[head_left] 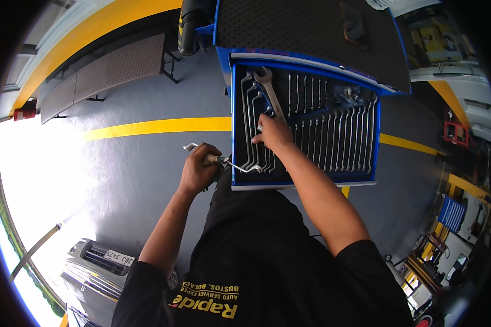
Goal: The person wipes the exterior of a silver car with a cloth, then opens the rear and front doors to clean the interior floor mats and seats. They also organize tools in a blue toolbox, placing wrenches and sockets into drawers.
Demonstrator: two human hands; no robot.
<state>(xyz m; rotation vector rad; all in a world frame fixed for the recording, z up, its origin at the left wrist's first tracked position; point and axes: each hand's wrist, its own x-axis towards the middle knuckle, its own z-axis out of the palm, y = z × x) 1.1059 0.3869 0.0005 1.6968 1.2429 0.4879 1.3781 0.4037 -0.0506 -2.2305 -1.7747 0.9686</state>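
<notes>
My left hand point(198, 168) is closed around silver hand tools at the drawer's near left corner. One of them is an offset ring wrench point(244, 169), its bent end reaching over the drawer edge. My right hand point(276, 133) is inside the blue drawer point(305, 184), thumb and fingers curled, with a bit of silver metal between them. A large open-ended wrench point(271, 94) slants up from beneath this hand; its lower end is hidden. To the left lie long offset ring wrenches point(244, 117). On the right, combination wrenches point(346, 139) form a graded row.
Small wrenches point(307, 94) and a clear plastic bag point(348, 96) lie in the drawer's far part. The cabinet's black top point(294, 27) carries a dark phone-like object point(354, 24). A long bench point(112, 68) stands left, a silver vehicle point(95, 270) lower left.
</notes>
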